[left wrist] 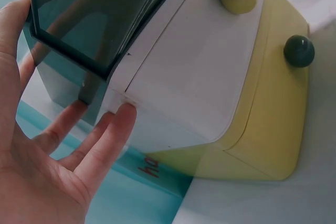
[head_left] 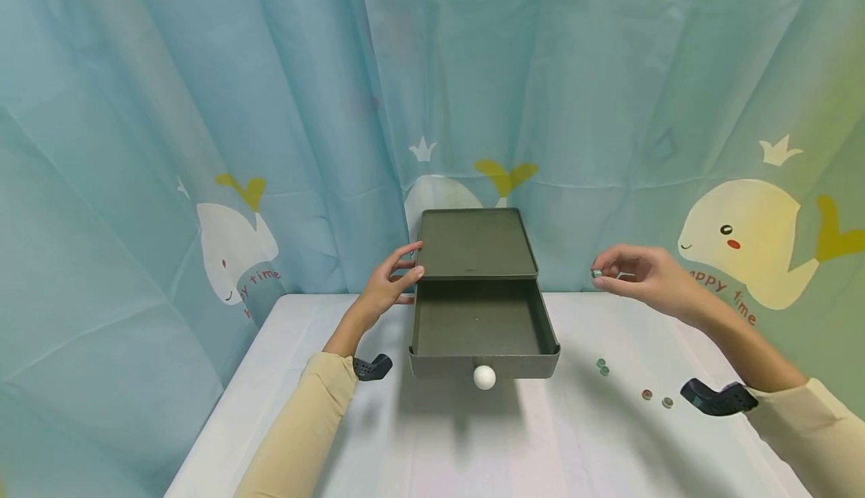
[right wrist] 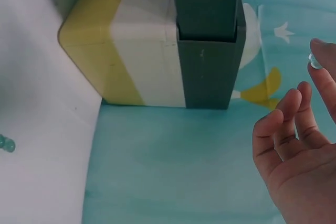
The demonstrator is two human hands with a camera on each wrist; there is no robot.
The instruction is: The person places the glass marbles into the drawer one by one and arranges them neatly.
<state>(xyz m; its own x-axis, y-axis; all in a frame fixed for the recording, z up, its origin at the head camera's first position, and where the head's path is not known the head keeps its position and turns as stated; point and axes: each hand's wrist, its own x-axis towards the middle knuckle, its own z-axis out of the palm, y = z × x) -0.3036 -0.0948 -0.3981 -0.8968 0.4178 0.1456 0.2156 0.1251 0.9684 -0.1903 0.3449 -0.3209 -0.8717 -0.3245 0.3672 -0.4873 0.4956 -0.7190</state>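
Observation:
A small desktop drawer cabinet (left wrist: 184, 72) has stacked drawers in dark green, white and yellow, with round knobs. Its dark green top drawer (head_left: 483, 366), with a white knob (head_left: 484, 377), is pulled out and looks bare inside. At the cabinet's upper left side, my left hand (head_left: 381, 291) rests its spread fingers against the wall. Off to the right of the cabinet, my right hand (head_left: 642, 276) is raised in the air. It pinches a small clear glass marble (right wrist: 314, 61) between thumb and forefinger, the other fingers loosely bent.
On the white table (head_left: 595, 445), right of the cabinet, lie two greenish marbles (head_left: 603, 367), a reddish one (head_left: 646, 394) and a pale one (head_left: 667, 402). Behind the table hangs a blue-green curtain (head_left: 324, 107) printed with whales. Each wrist wears a black camera mount (head_left: 718, 398).

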